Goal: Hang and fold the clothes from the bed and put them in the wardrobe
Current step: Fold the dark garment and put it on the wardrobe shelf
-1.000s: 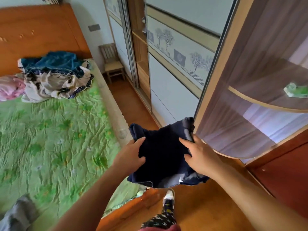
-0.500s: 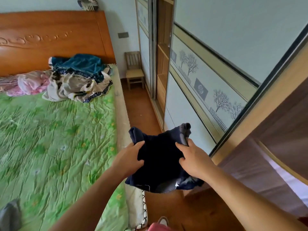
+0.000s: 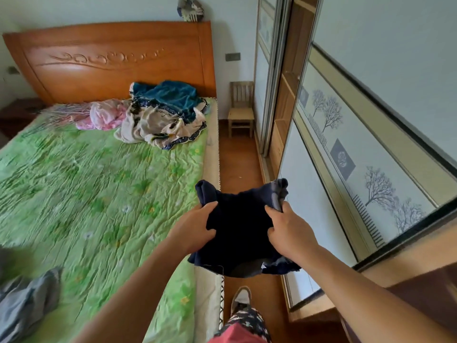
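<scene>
Bedroom: green-sheeted bed fills frame left; low centre, left hand grips one edge of the folded navy garment, right hand the other, fingers curled into cloth spanning btwn them, wardrobe at frame right, nearer right hand.

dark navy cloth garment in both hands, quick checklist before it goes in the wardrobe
1. Left hand grips the dark navy cloth garment: ok.
2. Right hand grips its other side: ok.
3. Fold tidy: not ok, the lower edge hangs loose.
4. Wooden wardrobe opening ahead: ok, open.
5. Room inside it: cannot tell.
6. Green-sheeted bed emptied: not ok, a mixed pile of clothes lies by the wooden headboard.
</scene>
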Motion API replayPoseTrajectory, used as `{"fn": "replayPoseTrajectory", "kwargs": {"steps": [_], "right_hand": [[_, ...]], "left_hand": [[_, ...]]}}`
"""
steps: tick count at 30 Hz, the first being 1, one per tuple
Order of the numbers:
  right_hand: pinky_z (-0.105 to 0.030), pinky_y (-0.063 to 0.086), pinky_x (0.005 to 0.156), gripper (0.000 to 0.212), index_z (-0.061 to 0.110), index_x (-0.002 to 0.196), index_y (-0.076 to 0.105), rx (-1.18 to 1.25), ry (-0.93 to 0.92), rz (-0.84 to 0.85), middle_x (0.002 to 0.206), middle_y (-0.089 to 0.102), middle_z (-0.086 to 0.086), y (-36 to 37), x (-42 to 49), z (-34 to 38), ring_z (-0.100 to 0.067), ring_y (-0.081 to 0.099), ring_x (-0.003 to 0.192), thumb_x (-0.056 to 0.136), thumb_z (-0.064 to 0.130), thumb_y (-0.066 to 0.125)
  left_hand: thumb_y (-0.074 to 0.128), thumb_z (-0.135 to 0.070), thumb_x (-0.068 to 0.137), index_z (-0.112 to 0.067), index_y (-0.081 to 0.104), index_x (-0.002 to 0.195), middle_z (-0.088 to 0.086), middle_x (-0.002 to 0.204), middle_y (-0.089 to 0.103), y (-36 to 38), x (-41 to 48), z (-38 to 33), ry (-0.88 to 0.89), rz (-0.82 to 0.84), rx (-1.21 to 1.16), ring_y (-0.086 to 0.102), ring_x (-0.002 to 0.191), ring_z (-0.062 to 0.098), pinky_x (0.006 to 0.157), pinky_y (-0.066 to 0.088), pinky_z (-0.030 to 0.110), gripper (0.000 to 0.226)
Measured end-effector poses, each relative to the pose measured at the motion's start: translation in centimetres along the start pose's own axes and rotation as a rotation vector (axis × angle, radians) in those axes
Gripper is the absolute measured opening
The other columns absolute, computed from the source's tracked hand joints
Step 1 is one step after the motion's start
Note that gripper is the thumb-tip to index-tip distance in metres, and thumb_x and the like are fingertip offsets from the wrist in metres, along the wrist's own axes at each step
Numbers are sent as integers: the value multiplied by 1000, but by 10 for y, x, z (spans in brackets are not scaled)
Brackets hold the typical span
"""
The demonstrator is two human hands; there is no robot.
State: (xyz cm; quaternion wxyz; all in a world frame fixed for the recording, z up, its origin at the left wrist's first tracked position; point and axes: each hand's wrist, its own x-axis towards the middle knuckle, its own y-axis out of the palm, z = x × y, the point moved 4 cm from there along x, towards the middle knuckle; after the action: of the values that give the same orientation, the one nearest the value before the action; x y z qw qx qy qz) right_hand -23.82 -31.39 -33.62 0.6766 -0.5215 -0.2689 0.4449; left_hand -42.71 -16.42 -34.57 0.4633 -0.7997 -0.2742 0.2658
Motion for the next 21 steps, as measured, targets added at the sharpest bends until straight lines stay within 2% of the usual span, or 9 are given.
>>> {"fn": "replayPoseTrajectory", "kwargs": {"steps": [8, 11, 14, 21], "right_hand": [[-26, 43, 68, 51, 28, 145, 43, -10, 52, -5, 154, 36, -8, 8, 140, -11, -27, 67, 100, 96, 22, 54], [-33, 52, 78, 56, 30, 150, 39, -15, 59, 6, 156, 35, -7, 1, 211, -15, -28, 66, 107, 96, 23, 54], [-40, 53, 89, 59, 33, 152, 37, -8, 82, 27, 162, 27, -5, -13, 268, -17, -31, 61, 120, 96, 24, 53], [-38, 52, 92, 59, 34, 152, 38, -3, 101, 4, 165, 23, -5, -51, 350, -27, -29, 59, 124, 96, 25, 52]], "left_hand": [[64, -28, 84, -33, 28, 156, 7, 140, 51, -14, 148, 23, 33, 27, 24, 59, 117, 28, 90, 50, 37, 81], [65, -27, 85, -33, 28, 156, 7, 140, 52, -32, 216, 37, 53, 18, 37, 60, 115, 29, 88, 50, 35, 81], [66, -27, 84, -32, 29, 156, 6, 137, 53, -58, 270, 52, 63, 27, 42, 60, 114, 26, 83, 48, 32, 81], [67, -30, 84, -32, 31, 154, 6, 135, 55, -107, 361, 52, 112, 59, 85, 59, 116, 26, 89, 50, 35, 79]]}}
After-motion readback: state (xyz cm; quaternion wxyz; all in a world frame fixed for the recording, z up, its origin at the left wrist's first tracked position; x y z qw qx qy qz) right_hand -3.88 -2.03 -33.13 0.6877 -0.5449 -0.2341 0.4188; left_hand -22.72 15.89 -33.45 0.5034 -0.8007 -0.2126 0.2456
